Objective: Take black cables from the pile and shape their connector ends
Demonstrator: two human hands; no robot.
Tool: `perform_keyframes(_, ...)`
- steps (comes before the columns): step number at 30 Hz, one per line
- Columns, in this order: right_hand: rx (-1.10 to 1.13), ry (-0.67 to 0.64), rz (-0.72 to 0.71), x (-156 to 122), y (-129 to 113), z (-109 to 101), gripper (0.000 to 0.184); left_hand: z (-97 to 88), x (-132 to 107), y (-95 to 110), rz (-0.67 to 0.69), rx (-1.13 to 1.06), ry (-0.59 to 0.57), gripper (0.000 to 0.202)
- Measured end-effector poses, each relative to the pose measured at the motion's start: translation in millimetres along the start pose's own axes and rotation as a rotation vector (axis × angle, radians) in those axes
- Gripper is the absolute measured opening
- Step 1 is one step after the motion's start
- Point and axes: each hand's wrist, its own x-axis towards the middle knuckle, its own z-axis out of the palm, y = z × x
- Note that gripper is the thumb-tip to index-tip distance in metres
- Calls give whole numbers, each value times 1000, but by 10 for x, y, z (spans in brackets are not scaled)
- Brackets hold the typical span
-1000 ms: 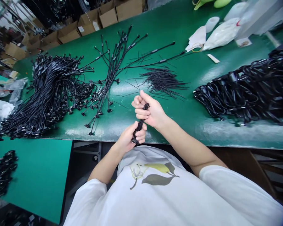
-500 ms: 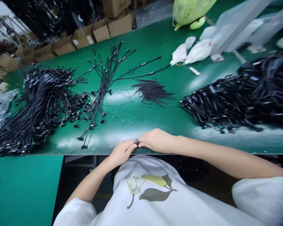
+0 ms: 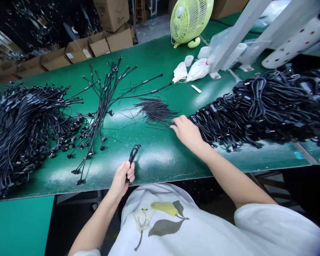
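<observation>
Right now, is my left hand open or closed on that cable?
Closed: your left hand is curled around the black cable, and the cable's looped end sticks up above your grip.

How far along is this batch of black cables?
Roughly midway, though I can't be sure. Apparently done: the left heap of black cables and the fanned cable bunch. In hand: a looped black cable in the left hand. Apparently left: the thin loose wires by the right hand, and the big right heap of coiled cables.
</observation>
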Motion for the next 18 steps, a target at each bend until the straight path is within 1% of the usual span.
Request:
perform_keyframes(1, -109, 5, 83, 38, 91, 29, 24, 22, 12, 36, 12, -45, 5, 42)
perform_keyframes(2, -188, -24, 121, 60, 153, 56, 24, 48, 24, 68, 16, -78, 0, 42)
perform_keyframes(4, -258, -79, 136, 68, 200, 97, 24, 105, 41, 106, 13, -124, -18, 40)
perform_keyframes(8, -225, -78, 162, 55, 193, 135, 24, 188, 35, 104, 17, -174, -32, 39)
perform_keyframes(13, -118, -148, 119, 71, 199, 167, 15, 209, -26, 76, 49, -195, -57, 39)
perform_keyframes(15, -112, -116, 127, 22, 173, 139, 14, 204, -57, 66, 53, -192, -55, 39)
perform_keyframes(18, -114, -1, 95, -108, 112, 50, 14, 194, -95, 44, 56, -180, -43, 39)
